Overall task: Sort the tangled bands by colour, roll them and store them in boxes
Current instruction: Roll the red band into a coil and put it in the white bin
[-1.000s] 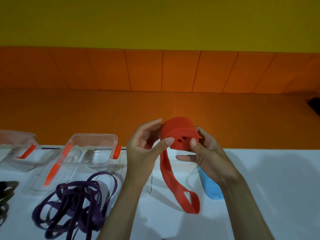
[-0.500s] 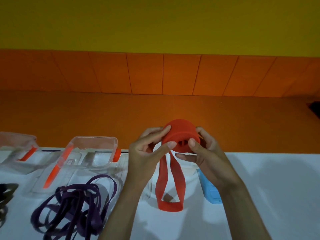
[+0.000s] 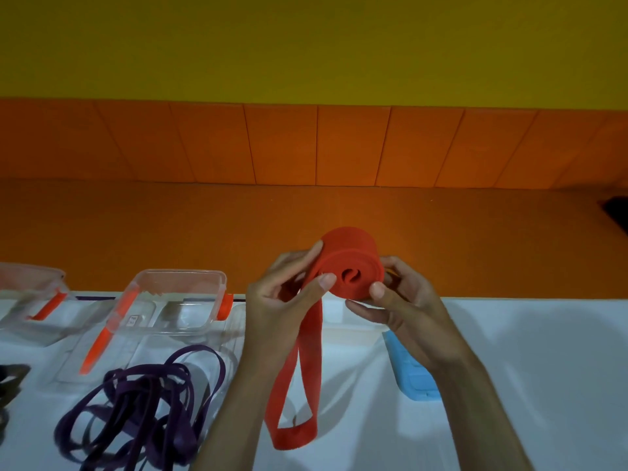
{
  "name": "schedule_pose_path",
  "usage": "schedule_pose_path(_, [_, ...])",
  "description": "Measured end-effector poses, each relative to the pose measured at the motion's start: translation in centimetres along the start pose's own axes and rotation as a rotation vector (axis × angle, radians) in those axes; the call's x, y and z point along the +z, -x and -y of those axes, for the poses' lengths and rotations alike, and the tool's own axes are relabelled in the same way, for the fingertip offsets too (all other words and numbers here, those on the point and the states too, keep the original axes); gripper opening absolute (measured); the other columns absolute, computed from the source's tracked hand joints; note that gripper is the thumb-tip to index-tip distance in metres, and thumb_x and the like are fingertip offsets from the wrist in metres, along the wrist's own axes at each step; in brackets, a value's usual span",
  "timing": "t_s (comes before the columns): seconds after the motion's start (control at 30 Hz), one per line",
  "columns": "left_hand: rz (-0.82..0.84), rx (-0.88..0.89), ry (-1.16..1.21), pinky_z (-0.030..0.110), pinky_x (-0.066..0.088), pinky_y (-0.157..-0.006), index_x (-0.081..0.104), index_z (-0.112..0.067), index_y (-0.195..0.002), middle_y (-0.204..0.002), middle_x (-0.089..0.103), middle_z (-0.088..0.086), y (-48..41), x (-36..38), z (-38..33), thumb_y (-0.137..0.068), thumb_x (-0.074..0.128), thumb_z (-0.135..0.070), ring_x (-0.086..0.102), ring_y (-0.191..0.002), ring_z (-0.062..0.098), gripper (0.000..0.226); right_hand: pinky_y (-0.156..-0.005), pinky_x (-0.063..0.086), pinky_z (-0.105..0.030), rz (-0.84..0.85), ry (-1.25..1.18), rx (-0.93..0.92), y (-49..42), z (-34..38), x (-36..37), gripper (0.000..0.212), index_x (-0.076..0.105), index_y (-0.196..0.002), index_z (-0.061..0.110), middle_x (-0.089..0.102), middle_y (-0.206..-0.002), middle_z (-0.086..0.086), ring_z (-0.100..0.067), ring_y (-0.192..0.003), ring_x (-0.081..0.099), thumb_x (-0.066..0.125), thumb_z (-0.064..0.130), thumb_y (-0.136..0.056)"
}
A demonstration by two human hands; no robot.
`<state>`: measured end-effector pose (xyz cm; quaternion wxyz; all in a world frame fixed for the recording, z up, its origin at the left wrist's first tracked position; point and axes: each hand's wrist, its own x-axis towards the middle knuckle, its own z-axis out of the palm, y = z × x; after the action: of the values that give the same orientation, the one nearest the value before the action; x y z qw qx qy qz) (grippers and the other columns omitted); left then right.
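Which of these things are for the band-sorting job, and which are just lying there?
For the job: red band, part-rolled in left hand and right hand; tangled purple bands; clear box; dark band at the left edge.
Just lying about: black thing far right; blue thing by the right wrist, unclear what.

red band (image 3: 350, 263) roll seemingly thicker, hanging tail untwisted into an open loop
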<state>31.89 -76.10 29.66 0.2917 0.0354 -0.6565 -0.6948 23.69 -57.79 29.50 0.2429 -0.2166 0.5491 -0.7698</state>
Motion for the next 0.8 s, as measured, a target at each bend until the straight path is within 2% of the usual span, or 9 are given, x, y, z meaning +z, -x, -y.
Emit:
schedule_pose_path(0.07, [-0.044, 0.000, -0.027, 0.016, 0.056, -0.089, 0.075, -0.043, -0.123, -0.115, 0.077, -0.012, -0.2, -0.3, 0.0, -0.080, 0.086, -0.037, 0.072, -0.111, 0.008, 0.045, -0.097, 0.061, -0.043, 0.062, 0.118, 0.057, 0.0, 0.3, -0.4, 0.044, 0.067, -0.127, 0.012, 0.073, -0.127, -0.013, -0.036, -0.119, 0.072, 0.082, 0.030, -0.090])
schedule_pose_path(0.2, [-0.041, 0.015, -0.032, 0.018, 0.057, -0.086, 0.076, -0.028, -0.105, -0.108, 0.078, -0.007, -0.1, 0.6, 0.4, -0.080, 0.091, -0.018, 0.075, -0.106, 0.013, 0.031, -0.078, 0.066, -0.040, -0.053, 0.173, 0.041, -0.4, 0.7, 0.1, 0.054, 0.068, -0.118, 0.021, 0.076, -0.118, -0.008, -0.039, -0.098, 0.079, 0.084, 0.058, -0.082])
schedule_pose_path(0.3, [-0.074, -0.012, 0.009, 0.018, 0.057, -0.089, 0.079, -0.030, -0.105, -0.113, 0.078, -0.008, 0.0, 1.1, 0.7, -0.080, 0.089, -0.027, 0.073, -0.113, 0.014, 0.027, -0.076, 0.066, -0.043, -0.113, 0.136, 0.006, -0.7, 0.2, 0.4, 0.054, 0.058, -0.109, 0.016, 0.076, -0.113, -0.009, -0.039, -0.103, 0.077, 0.081, 0.059, -0.085])
schedule_pose_path(0.43, [-0.004, -0.138, 0.057, 0.018, 0.059, -0.084, 0.078, -0.047, -0.117, -0.118, 0.077, -0.011, 0.0, 0.7, 0.8, -0.076, 0.085, -0.043, 0.071, -0.116, 0.010, 0.042, -0.082, 0.065, -0.047, -0.035, -0.078, 0.017, -0.8, -0.5, 0.1, 0.044, 0.052, -0.099, 0.016, 0.075, -0.116, -0.013, -0.046, -0.106, 0.075, 0.076, 0.053, -0.092])
schedule_pose_path(0.53, [-0.015, -0.165, 0.093, 0.018, 0.060, -0.080, 0.080, -0.044, -0.115, -0.116, 0.079, -0.009, -0.3, 0.4, 0.9, -0.072, 0.088, -0.041, 0.074, -0.111, 0.011, 0.044, -0.080, 0.065, -0.047, -0.001, -0.113, 0.102, -0.7, -0.6, -0.3, 0.054, 0.055, -0.108, 0.010, 0.074, -0.123, -0.011, -0.041, -0.113, 0.073, 0.079, 0.054, -0.089])
schedule_pose_path(0.6, [-0.043, -0.170, 0.066, 0.018, 0.060, -0.077, 0.077, -0.040, -0.118, -0.112, 0.080, -0.006, -0.3, 0.4, 0.9, -0.070, 0.090, -0.042, 0.075, -0.107, 0.013, 0.049, -0.079, 0.063, -0.037, -0.023, 0.064, 0.122, -0.7, -0.3, -1.0, 0.066, 0.059, -0.120, 0.011, 0.074, -0.121, -0.006, -0.029, -0.114, 0.071, 0.080, 0.063, -0.084])
schedule_pose_path(0.67, [-0.046, -0.183, 0.061, 0.021, 0.061, -0.076, 0.074, -0.037, -0.119, -0.107, 0.081, -0.002, -0.2, 0.7, 1.1, -0.069, 0.091, -0.042, 0.077, -0.102, 0.017, 0.053, -0.078, 0.061, -0.032, -0.042, 0.171, 0.092, -0.6, 0.0, -1.4, 0.060, 0.065, -0.120, 0.020, 0.075, -0.117, -0.003, -0.021, -0.109, 0.071, 0.080, 0.065, -0.083])
schedule_pose_path(0.73, [-0.030, -0.188, 0.039, 0.023, 0.062, -0.076, 0.075, -0.036, -0.115, -0.107, 0.081, -0.003, -0.1, 0.9, 1.3, -0.068, 0.091, -0.045, 0.078, -0.102, 0.018, 0.051, -0.078, 0.063, -0.036, -0.062, 0.165, 0.061, -0.6, 0.1, -1.4, 0.059, 0.067, -0.127, 0.024, 0.074, -0.120, -0.004, -0.023, -0.113, 0.073, 0.080, 0.063, -0.083])
schedule_pose_path(0.8, [-0.002, -0.193, 0.023, 0.021, 0.061, -0.078, 0.076, -0.038, -0.112, -0.109, 0.080, -0.008, -0.2, 1.1, 1.4, -0.068, 0.090, -0.046, 0.077, -0.104, 0.014, 0.047, -0.080, 0.063, -0.039, -0.117, 0.165, 0.036, -0.8, 0.0, -1.1, 0.064, 0.069, -0.122, 0.021, 0.075, -0.118, -0.006, -0.026, -0.113, 0.073, 0.082, 0.066, -0.079])
